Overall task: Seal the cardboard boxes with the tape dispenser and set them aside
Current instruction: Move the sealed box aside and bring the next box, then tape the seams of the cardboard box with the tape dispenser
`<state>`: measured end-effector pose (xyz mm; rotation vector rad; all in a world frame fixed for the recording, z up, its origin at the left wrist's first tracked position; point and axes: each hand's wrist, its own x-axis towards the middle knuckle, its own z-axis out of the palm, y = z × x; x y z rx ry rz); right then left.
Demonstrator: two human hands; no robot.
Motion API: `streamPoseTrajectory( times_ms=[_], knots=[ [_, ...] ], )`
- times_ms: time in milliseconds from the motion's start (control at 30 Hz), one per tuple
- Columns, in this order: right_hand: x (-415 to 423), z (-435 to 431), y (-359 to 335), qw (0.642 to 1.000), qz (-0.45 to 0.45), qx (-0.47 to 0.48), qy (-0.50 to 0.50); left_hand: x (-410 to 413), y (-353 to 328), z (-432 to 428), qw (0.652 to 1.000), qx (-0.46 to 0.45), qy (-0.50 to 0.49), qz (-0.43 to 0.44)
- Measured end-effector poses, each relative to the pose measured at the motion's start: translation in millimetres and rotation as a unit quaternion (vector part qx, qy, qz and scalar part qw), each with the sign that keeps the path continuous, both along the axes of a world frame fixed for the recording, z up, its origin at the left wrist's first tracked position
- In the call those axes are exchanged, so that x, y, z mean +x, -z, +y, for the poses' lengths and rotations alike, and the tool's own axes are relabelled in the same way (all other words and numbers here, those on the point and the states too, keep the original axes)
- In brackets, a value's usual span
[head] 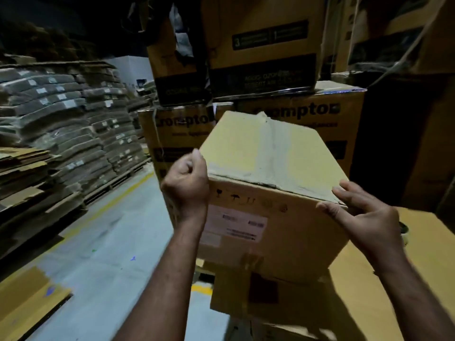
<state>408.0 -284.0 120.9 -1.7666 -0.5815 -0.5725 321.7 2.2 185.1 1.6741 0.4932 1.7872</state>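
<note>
Here, a taped cardboard box (261, 153) sits between both hands, on top of another carton (236, 299).
The left hand (187, 183) is curled into a fist at the box's top left corner; whether it pinches anything cannot be told. The right hand (364, 217) lies with straight fingers on the near right corner, thumb under the edge. Between the wrists, the white shipping label (236, 223) is too blurred to read; beyond the hands, large cartons (307, 114) read "Crompton".
</note>
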Motion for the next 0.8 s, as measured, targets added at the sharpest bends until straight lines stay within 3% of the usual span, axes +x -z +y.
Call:
streamPoseTrajectory(
  times_ms=[167,233,300,367,467,600,667,800],
  knots=[
    [32,-21,34,0.989,0.073,-0.122,0.042,53,103,5,0.975,-0.136,0.100,0.145],
    [44,-23,40,0.979,0.088,-0.177,0.039,59,119,7,0.960,-0.135,0.105,0.222],
    [53,-23,35,0.969,0.120,-0.213,0.040,63,109,15,0.933,-0.075,0.066,0.347],
    [57,-22,26,0.957,0.162,-0.239,0.037,70,84,20,0.865,0.040,0.081,0.493],
    [61,-18,10,0.939,0.193,-0.281,0.049,89,51,10,0.734,0.159,0.201,0.629],
    [64,-9,7,0.954,0.198,-0.200,0.106,120,49,-23,0.581,0.312,0.381,0.648],
    [67,-8,14,0.962,0.195,-0.132,0.139,131,56,-32,0.520,0.365,0.392,0.665],
    [83,-21,45,0.958,0.214,0.092,0.169,135,67,-32,0.509,0.402,0.386,0.656]
  ],
)
